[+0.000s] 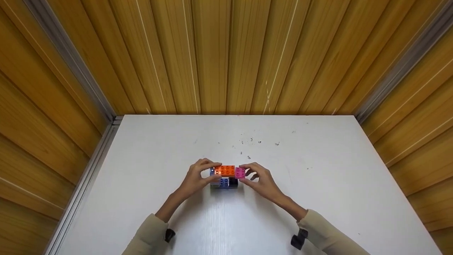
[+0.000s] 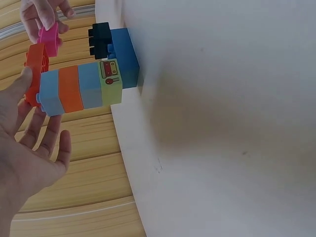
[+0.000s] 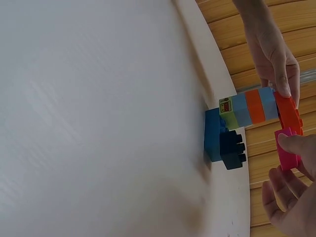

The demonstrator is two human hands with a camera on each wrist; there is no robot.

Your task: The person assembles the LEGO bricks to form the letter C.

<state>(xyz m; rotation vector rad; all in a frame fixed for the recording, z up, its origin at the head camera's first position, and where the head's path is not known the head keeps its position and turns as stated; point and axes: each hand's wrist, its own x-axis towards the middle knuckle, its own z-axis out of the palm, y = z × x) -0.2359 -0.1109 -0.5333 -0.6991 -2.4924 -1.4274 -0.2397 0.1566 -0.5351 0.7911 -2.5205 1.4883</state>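
A stack of toy building bricks stands on a blue base brick [image 2: 127, 59], with a dark brick [image 2: 101, 39] on the base's other end. Upward from the base come a green brick [image 2: 111, 81] with a printed picture, then light blue, orange and light blue ones. Across the top lies a long orange brick [image 1: 226, 171], sticking out to the right. My left hand [image 1: 195, 179] pinches its left part between thumb and fingers. A small pink brick [image 1: 240, 173] is pinched by my right hand [image 1: 263, 180], right at the orange brick's free end.
The white table [image 1: 159, 141] carries small dark marks [image 1: 248, 157] beyond the stack. Wood-patterned walls [image 1: 226, 56] rise at the back and both sides. Black straps [image 1: 299, 239] sit at both sleeves.
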